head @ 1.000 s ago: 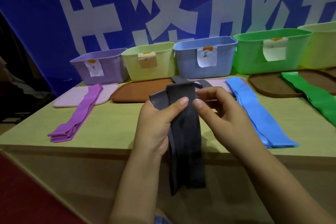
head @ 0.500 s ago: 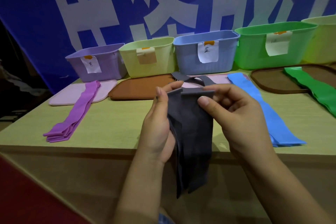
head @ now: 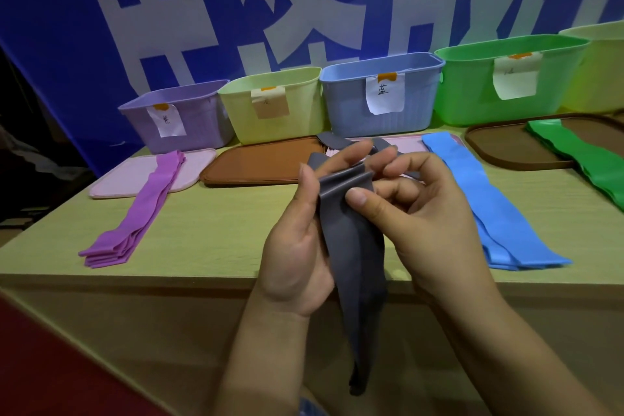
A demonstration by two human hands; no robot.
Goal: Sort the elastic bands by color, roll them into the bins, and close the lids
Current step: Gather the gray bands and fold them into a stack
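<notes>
I hold a dark grey elastic band point(head: 354, 263) upright in front of the table, its tail hanging below the edge. My left hand point(head: 297, 246) cups it from the left with the thumb on its top fold. My right hand point(head: 422, 213) pinches the folded top between thumb and fingers. More grey bands point(head: 329, 140) lie behind my hands. Purple bands point(head: 135, 219), blue bands point(head: 489, 206) and green bands point(head: 580, 159) lie in piles on the table. Behind them stand a purple bin point(head: 179, 118), a pale yellow bin point(head: 273, 101), a blue bin point(head: 381, 94) and a green bin point(head: 506, 74).
Lids lie flat before the bins: a pink lid point(head: 114, 179), a brown lid point(head: 263, 162), another pink lid point(head: 410, 145) and a dark brown lid point(head: 499, 149). Another pale yellow bin point(head: 604, 67) stands at far right. A blue banner point(head: 101, 27) hangs behind. The wooden table edge point(head: 135, 280) is near.
The top of the grey band has been folded over further between my fingers, and the hanging tail has shortened a little. Both hands have stayed in place over the table's front edge.
</notes>
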